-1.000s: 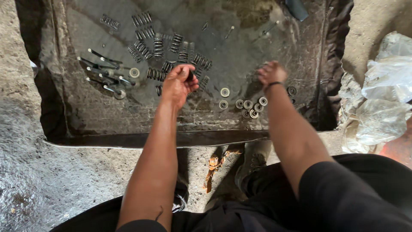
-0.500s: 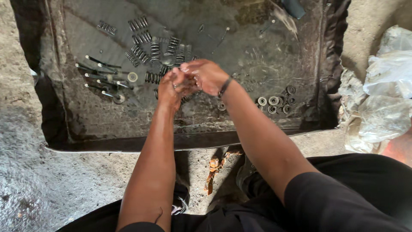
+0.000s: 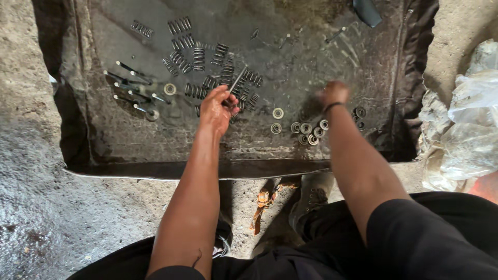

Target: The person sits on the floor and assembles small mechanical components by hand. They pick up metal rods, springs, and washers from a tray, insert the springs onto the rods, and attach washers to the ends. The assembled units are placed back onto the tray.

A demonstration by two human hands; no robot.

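One valve (image 3: 237,79) in left hand (image 3: 218,108), stem angled up-right.

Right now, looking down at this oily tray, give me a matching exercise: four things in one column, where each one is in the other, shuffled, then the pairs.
Things:
1. thin metal valve stem
2. dark coil springs
3. round metal washers
4. clear crumpled plastic bag

Places:
A. on the ground right of the dark metal tray
B. in the left hand
C. far left part of the tray
D. near edge, beside the right hand

Pairs: 1-B, 2-C, 3-D, 4-A
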